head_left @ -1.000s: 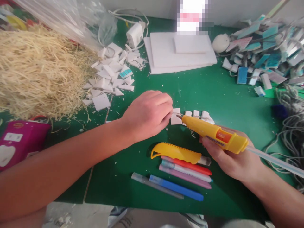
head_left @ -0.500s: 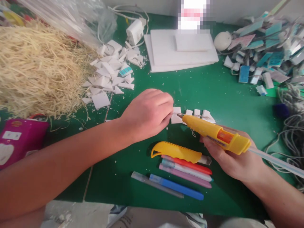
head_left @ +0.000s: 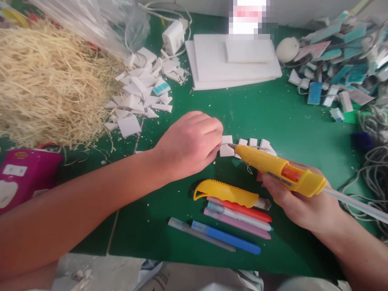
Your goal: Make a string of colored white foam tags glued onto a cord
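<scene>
My left hand [head_left: 190, 143] is curled into a pinch at the middle of the green mat [head_left: 273, 109], its fingertips on a small white foam piece [head_left: 226, 150]. My right hand [head_left: 298, 202] grips a yellow glue gun [head_left: 279, 169] whose metal nozzle points left, its tip right beside that piece. A clear glue stick [head_left: 354, 204] sticks out behind the gun. Several more small white foam pieces [head_left: 257, 143] lie in a row behind the nozzle.
A yellow utility knife [head_left: 226, 193] and several pens [head_left: 236, 220] lie near the front edge. At the left sit a straw pile [head_left: 45, 85], foam scraps [head_left: 142, 89] and a magenta box [head_left: 21, 178]. White foam sheets [head_left: 233, 64] are at the back; blue-white tags [head_left: 336, 56] and cords [head_left: 372, 169] at right.
Both hands stay at the foam piece; the glue gun has shifted slightly to the right and its nozzle remains by the piece. The view has tilted a little.
</scene>
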The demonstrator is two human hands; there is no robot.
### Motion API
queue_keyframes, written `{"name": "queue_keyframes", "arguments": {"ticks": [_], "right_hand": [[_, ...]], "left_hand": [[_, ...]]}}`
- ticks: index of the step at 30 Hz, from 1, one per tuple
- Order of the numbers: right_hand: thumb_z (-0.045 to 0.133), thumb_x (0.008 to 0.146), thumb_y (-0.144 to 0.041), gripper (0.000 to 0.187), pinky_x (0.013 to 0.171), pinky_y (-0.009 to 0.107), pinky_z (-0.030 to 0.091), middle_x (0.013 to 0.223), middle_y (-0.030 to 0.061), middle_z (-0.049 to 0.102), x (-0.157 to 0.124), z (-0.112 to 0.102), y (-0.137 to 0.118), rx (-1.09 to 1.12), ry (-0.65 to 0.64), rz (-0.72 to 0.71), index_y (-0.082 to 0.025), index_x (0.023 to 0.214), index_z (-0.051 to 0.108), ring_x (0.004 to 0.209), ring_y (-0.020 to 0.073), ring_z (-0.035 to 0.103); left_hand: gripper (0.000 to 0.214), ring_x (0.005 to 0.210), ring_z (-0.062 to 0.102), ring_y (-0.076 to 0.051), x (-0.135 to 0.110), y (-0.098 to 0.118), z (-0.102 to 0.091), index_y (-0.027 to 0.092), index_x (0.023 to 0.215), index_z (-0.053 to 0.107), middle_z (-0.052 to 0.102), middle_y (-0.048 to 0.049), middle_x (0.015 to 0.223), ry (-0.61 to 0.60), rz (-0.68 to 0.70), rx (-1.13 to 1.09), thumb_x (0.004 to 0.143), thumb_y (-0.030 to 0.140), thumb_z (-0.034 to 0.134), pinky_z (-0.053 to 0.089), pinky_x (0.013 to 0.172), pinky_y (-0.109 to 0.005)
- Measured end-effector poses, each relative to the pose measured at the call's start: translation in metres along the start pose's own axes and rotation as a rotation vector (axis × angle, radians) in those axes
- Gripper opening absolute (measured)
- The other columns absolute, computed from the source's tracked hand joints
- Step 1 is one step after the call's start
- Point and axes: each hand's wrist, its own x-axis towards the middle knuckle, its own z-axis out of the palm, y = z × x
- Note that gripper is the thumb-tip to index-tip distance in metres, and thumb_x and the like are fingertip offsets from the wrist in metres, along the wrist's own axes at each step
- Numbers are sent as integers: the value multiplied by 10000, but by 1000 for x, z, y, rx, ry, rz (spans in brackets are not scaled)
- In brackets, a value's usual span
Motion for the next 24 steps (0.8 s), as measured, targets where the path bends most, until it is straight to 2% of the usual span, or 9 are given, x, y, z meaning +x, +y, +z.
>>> {"name": "queue_keyframes", "arguments": {"ticks": [10, 24], "right_hand": [[547, 924, -217, 308, 440, 307, 456, 536, 12, 581, 2, -1, 0, -13, 12, -18, -281, 660, 402, 477, 183, 585], [532, 919, -213, 296, 422, 310, 469, 543, 28, 606, 4, 0, -2, -50, 0, -21, -277, 654, 417, 468, 195, 603]], "left_hand": [[279, 901, 681, -213, 0, 1, -2, 197, 847, 689, 752, -61, 1004, -45, -7, 19, 1011, 151, 468, 543, 890, -417], [279, 909, 680, -236, -1, 1, 0, 181, 831, 680, 750, -89, 1010, -23, -2, 10, 1000, 136, 464, 540, 902, -447]]}}
